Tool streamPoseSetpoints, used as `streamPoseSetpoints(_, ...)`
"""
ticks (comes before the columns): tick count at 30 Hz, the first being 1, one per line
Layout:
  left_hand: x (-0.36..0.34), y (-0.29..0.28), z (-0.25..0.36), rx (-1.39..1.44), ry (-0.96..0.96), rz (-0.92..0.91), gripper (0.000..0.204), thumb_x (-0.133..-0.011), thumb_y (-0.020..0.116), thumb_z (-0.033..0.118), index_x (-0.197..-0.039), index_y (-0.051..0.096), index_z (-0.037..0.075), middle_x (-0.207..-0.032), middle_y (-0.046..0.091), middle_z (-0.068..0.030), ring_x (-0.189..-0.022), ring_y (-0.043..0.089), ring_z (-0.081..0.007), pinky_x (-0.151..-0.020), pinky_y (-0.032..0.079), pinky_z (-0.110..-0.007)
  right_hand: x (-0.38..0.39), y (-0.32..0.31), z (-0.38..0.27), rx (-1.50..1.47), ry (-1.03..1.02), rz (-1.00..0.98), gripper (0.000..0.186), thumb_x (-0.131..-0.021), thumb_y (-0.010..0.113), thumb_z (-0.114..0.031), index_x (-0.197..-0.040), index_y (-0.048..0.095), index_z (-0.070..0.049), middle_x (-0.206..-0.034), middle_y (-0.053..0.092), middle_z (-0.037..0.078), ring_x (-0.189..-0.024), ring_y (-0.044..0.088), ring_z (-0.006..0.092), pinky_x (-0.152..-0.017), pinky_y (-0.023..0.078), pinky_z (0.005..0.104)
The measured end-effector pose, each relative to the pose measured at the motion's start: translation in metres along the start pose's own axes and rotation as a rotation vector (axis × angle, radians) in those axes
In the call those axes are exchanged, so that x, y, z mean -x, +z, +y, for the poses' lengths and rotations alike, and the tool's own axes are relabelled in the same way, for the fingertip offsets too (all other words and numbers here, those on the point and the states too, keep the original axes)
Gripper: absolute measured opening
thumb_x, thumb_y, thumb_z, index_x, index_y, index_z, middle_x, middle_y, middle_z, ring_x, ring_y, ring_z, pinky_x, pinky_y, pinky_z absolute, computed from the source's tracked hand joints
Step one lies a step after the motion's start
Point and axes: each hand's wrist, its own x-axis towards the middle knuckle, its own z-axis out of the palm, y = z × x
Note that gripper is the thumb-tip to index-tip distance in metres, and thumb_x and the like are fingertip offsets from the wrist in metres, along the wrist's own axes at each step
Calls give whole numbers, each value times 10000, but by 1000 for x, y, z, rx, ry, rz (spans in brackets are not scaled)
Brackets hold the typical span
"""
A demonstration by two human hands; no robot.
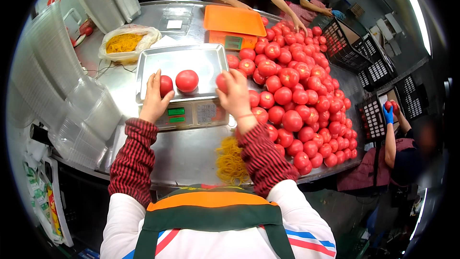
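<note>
Worn on the person's head, one wide fisheye camera looks steeply down and forward from close above the metal desk (pixel 184 160).

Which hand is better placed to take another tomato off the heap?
Probably the right hand: it is nearer the tomato heap, though curled around a tomato. The left hand is farther off, across the scale pan, grasping another tomato.

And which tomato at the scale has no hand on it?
The middle tomato; the left hand holds the left tomato, the right hand the right tomato.
</note>
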Motion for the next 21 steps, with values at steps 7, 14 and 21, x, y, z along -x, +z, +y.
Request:
streamPoseSetpoints(7,96,-204,-9,-670,-3,128,349,-843,649,97,-1173,616,-11,-1196,609,-191,-1108,557,-370,-1068,365,-453,43,-36,-56,-27,-5,-23,291,-804,641,-21,-1095,632,-24,-1174,603,179,-1124,561,399,-969,446,465)
streamPoseSetpoints(14,132,-297,-55,-438,-382,-92,254,-922,591,192,-1008,680,-29,-746,651,-117,-771,645,-271,-1134,278,-467,132,-46,-99,-386,86,-438,122,-844,648,-57,-964,668,-39,-970,673,127,-921,647,309,-812,525,377)
streamPoseSetpoints(21,123,-302,-68,-466,-344,126,243,-951,551,174,-861,577,-50,-758,580,-189,-704,608,-265,-708,458,-401,148,-54,-98,-398,123,-506,106,-870,645,-101,-963,669,-56,-950,676,108,-890,649,294,-774,528,357)
